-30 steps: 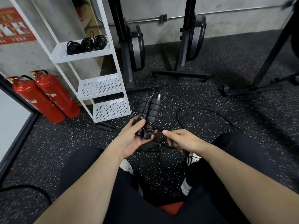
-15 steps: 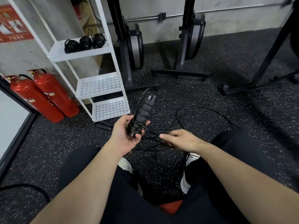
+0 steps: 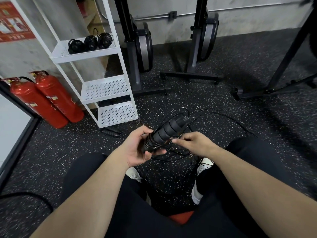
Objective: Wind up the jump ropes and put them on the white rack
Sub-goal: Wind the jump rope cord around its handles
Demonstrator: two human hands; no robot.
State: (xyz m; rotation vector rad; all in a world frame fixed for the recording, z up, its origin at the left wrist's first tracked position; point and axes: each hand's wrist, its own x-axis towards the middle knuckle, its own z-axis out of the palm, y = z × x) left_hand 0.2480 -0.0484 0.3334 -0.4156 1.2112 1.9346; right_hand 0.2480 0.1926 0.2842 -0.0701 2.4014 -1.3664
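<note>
White rack at left holds three wound ropes. Winding step, by my judgement: left hand grips handles; right hand pinches cord. Next: another tight turn.

Jump rope handles: black, ribbed foam grips, held together as one bundle, tilted with the top end toward 1 o'clock; several turns of thin cord wrapped round the lower end.

Cord: thin, black, unwound remainder lying in loose loops on the speckled floor, from 12 to 3 o'clock of the handles and beneath them.

Wound jump ropes: three black coiled bundles, side by side on the top shelf.

White rack: three perforated shelves, standing at 10 o'clock of the handles.

Spare handle: black, ribbed, lying on the floor just before the rack's foot.
</note>
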